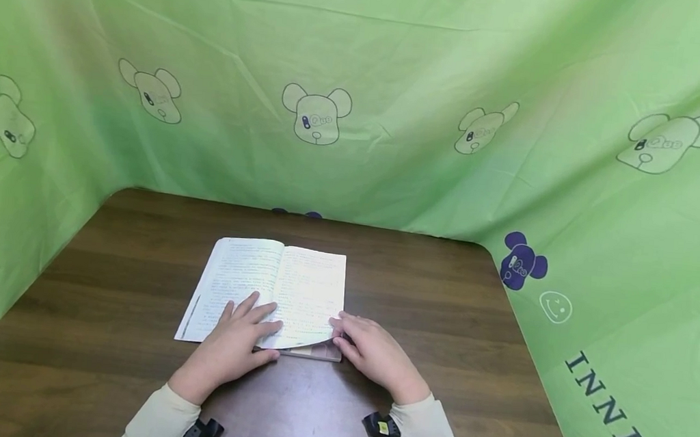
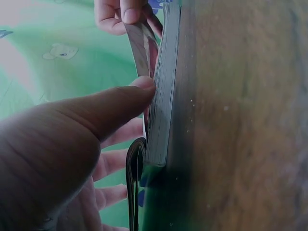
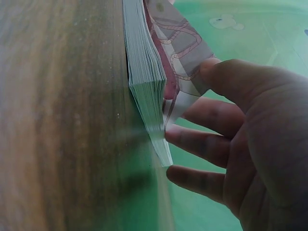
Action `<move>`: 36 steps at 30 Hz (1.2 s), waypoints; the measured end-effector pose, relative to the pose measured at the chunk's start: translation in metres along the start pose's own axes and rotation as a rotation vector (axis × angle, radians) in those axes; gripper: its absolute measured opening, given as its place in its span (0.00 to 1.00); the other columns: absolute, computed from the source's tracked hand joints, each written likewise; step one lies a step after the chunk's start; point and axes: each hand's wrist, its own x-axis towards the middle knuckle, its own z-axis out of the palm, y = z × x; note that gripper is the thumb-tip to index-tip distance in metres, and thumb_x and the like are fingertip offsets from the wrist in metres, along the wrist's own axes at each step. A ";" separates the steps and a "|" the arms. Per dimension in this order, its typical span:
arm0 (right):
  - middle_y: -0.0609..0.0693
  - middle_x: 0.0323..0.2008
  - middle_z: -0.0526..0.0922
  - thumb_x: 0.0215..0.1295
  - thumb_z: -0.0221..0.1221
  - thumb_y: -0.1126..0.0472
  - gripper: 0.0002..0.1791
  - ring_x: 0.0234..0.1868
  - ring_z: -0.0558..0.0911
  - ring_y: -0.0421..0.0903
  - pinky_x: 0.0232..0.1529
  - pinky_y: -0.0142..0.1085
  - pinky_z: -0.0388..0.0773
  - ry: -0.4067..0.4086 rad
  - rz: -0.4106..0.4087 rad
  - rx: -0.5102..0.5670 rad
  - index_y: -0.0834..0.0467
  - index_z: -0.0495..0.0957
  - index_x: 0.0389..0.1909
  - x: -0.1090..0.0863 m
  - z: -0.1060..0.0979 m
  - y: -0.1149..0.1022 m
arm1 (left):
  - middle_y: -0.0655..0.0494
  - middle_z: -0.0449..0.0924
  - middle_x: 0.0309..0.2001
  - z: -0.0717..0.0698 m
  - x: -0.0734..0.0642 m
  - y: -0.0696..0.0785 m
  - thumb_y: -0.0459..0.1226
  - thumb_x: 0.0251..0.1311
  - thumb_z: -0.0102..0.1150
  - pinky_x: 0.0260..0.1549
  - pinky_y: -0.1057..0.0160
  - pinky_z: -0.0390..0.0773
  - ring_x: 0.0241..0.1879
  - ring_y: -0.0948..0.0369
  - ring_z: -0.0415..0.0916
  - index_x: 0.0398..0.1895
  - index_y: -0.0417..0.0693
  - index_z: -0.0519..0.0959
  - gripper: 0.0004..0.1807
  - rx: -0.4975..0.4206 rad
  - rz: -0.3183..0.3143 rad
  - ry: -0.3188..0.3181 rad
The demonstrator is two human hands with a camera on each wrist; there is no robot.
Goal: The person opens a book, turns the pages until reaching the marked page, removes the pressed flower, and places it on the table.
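An open book [image 1: 310, 291] lies on the brown table, its pages printed with lines of text. My left hand [image 1: 235, 340] rests across the lower middle of the book with fingers spread, and its thumb [image 2: 120, 103] lies along the lower page edge. At the lower right corner my right hand [image 1: 373, 351] pinches a lifted page [image 3: 185, 53] between thumb and index finger. The underside of that page shows a pink and grey drawing. Beneath it the thick block of remaining pages [image 3: 142, 57] stays on the table, close to the other right fingers.
The wooden table [image 1: 470, 338] extends around the book on all sides. Green cloth [image 1: 401, 44] printed with bear heads hangs along the back and both sides. Each wrist carries a small black camera, one beside the right sleeve [image 1: 428, 434].
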 end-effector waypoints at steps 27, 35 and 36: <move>0.49 0.72 0.72 0.64 0.70 0.52 0.34 0.70 0.74 0.50 0.69 0.51 0.70 0.169 0.001 -0.030 0.52 0.72 0.71 0.002 -0.001 0.005 | 0.57 0.78 0.67 0.004 0.004 -0.005 0.49 0.69 0.62 0.66 0.27 0.61 0.75 0.45 0.63 0.56 0.56 0.86 0.17 0.063 -0.007 0.117; 0.52 0.68 0.74 0.61 0.73 0.50 0.31 0.68 0.75 0.52 0.68 0.51 0.71 0.194 0.063 -0.034 0.53 0.77 0.64 0.002 -0.001 0.003 | 0.49 0.79 0.66 0.004 0.005 -0.008 0.49 0.67 0.65 0.65 0.34 0.68 0.70 0.44 0.70 0.63 0.48 0.81 0.25 0.032 0.004 0.211; 0.52 0.67 0.74 0.60 0.73 0.50 0.31 0.67 0.75 0.51 0.68 0.51 0.71 0.198 0.063 -0.038 0.54 0.78 0.63 0.002 -0.001 0.004 | 0.47 0.77 0.67 0.003 0.005 -0.008 0.48 0.66 0.66 0.65 0.36 0.69 0.69 0.44 0.71 0.66 0.46 0.78 0.28 0.027 0.007 0.239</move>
